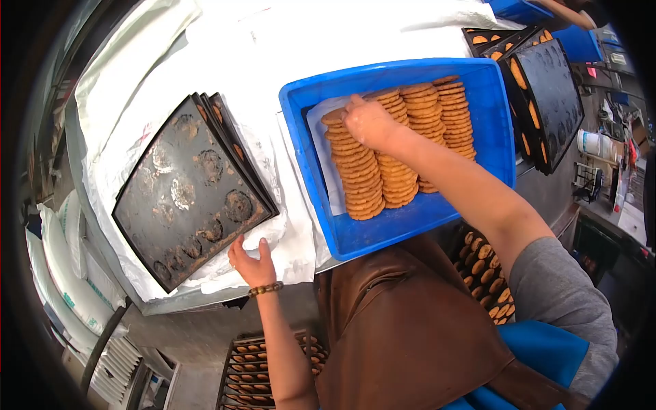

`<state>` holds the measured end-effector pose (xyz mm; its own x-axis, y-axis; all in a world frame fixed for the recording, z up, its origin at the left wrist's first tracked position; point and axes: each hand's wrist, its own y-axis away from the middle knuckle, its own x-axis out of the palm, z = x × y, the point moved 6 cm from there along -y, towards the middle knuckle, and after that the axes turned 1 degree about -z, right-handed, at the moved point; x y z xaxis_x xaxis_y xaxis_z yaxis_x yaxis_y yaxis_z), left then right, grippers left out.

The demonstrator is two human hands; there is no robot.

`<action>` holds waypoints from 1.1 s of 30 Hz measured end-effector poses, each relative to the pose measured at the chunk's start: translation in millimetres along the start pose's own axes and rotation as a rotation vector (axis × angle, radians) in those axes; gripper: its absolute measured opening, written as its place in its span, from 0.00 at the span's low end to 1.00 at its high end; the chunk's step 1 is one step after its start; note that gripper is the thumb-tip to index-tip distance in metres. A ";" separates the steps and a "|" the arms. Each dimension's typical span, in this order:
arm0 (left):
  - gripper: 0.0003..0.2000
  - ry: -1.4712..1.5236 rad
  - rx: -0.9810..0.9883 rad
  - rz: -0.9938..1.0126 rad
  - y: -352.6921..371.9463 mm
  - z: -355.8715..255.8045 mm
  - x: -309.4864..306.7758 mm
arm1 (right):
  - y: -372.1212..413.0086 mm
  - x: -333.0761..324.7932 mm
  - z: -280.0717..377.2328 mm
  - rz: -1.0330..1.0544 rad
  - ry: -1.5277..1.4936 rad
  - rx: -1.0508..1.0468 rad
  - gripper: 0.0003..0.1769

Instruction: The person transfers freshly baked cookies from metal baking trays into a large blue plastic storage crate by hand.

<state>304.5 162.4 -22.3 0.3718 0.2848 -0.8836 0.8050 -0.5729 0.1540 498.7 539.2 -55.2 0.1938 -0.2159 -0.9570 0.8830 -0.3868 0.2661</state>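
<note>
Inside the blue crate [403,67], round golden cookies [365,184] stand on edge in several long rows on a sheet of white paper [318,140]. My right hand [372,124] reaches over the crate with curled fingers at the far end of the leftmost row, touching the cookies there; its fingertips are partly hidden. My left hand [253,263], with a beaded bracelet on the wrist, is open, thumb and fingers apart. It is close to the near corner of a stack of dark baking trays [147,225], whose top tray is bare and stained.
White sheeting [246,48] covers the metal table. More baking trays [557,85], some with cookies, lean at the right. Racked trays of cookies [246,369] stand below the table edge. White sacks [75,273] are at the left. Another person's arm [570,12] shows at the top right.
</note>
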 end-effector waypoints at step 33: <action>0.25 1.180 -0.882 -0.407 0.3 264.6 -46.5 | -83.4 5.5 259.1 -0.242 -0.443 0.191 0.13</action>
<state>165.1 -54.3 -98.1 -0.1343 0.9795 -0.1500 0.7915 0.1971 0.5785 315.4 338.0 -52.7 -0.2409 -0.4420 -0.8640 0.7786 -0.6195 0.0998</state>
